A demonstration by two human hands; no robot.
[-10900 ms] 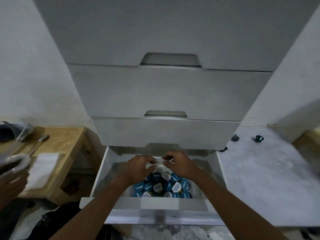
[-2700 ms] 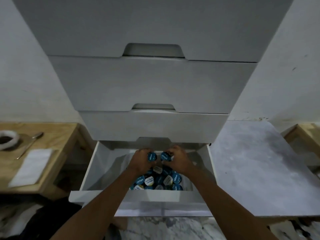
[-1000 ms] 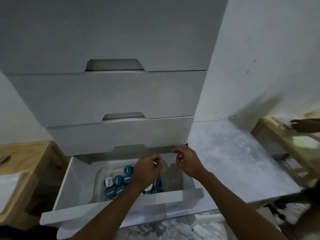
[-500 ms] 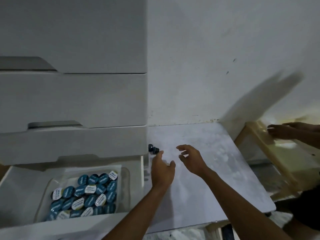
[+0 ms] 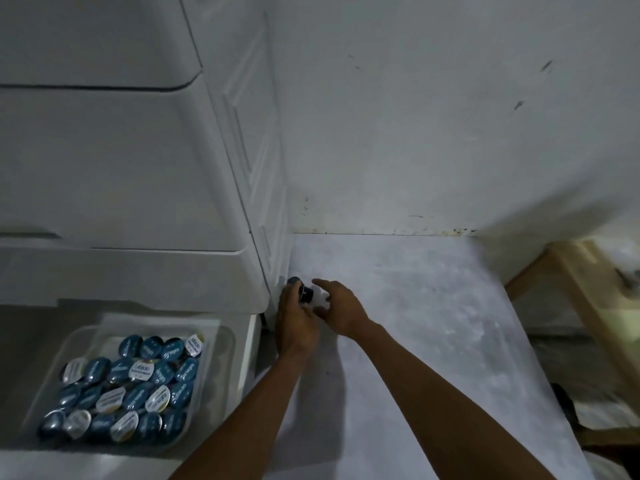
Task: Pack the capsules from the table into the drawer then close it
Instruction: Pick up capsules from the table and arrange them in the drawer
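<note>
Two dark capsules (image 5: 302, 289) lie on the white table (image 5: 433, 323), tight against the side of the drawer unit. My left hand (image 5: 294, 323) curls around them and its fingers touch the nearer one. My right hand (image 5: 337, 308) hovers just to their right with fingers spread and holds nothing. At the lower left the bottom drawer (image 5: 247, 355) stands pulled out. Inside it a clear plastic tray (image 5: 221, 344) holds several blue and white capsules (image 5: 131, 379).
The white drawer unit (image 5: 121, 168) rises at the left with its upper drawers shut. A white wall stands behind the table. A wooden frame (image 5: 571, 306) sits to the right of the table's edge.
My view has swung right from the drawer to the table. Both hands left the drawer and reached to the capsules beside the unit. The other person's hand at the right is gone from view.
</note>
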